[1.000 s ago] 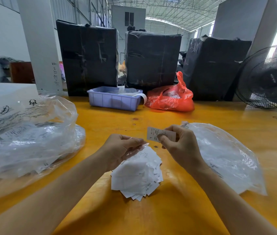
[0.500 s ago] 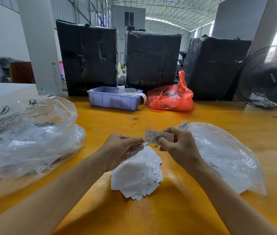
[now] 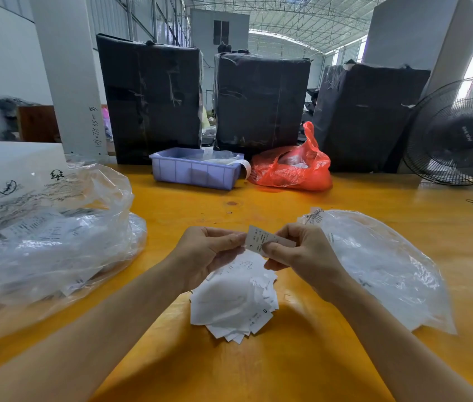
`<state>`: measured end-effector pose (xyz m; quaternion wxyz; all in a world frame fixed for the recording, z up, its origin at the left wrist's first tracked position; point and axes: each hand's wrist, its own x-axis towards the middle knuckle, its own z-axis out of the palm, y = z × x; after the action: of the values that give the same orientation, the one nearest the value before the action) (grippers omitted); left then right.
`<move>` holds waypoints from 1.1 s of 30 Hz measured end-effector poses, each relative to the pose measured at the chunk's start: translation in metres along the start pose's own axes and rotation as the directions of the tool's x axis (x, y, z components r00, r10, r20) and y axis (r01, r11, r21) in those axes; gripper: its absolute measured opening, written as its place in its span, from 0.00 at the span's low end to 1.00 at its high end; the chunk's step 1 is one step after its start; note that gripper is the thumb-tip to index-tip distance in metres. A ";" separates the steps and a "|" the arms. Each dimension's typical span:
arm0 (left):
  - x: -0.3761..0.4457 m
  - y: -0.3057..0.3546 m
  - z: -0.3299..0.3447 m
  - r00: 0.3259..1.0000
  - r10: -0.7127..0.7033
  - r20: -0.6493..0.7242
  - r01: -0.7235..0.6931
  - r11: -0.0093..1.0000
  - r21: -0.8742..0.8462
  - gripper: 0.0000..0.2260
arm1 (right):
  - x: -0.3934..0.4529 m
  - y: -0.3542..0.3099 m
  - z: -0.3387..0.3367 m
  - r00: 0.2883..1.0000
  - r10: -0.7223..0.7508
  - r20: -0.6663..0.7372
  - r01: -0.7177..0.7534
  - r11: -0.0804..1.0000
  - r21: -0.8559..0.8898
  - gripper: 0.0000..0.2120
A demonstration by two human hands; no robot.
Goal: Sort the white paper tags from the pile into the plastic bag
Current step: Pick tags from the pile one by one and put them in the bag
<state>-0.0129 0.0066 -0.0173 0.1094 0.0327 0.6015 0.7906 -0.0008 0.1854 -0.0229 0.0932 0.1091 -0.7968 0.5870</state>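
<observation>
Right hand (image 3: 299,253) pinches one tag (image 3: 261,242) between thumb and fingers, raised above the pile (image 3: 235,303), printed face toward the head; an "L" shows on it, so it is likely held up to read the size. Left hand (image 3: 209,253) has curled fingers, with thumb and fingertips meeting the tag's left edge. It seems to steady the tag or peel it from another; which cannot be told.

Pile sits near centre on the table (image 3: 258,367), under both hands, within easy reach. Clear bag (image 3: 380,265) lies flat just right of the right hand, probably the drop point for this size. A fuller bag (image 3: 50,236) sits at left. Far side: tray (image 3: 194,172), red bag (image 3: 290,166).
</observation>
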 end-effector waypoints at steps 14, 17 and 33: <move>0.002 -0.013 0.005 0.982 0.184 0.046 -0.189 0.929 0.319 0.05 | -0.001 -0.002 -0.001 0.977 0.112 0.182 -0.120 0.992 0.033 0.08; 0.003 -0.016 0.005 0.986 0.168 0.007 -0.163 0.947 0.275 0.03 | -0.001 -0.001 0.001 0.984 0.110 0.137 -0.103 0.993 -0.062 0.19; 0.002 -0.019 0.005 0.994 0.109 0.015 -0.109 0.965 0.238 0.04 | -0.005 -0.002 0.012 0.990 -0.121 -0.067 0.108 0.978 -0.180 0.14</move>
<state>-0.0113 0.0171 -0.0346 0.0616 0.0795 0.6892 0.7175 0.0038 0.1735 -0.0263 0.1668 0.1233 -0.8336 0.5119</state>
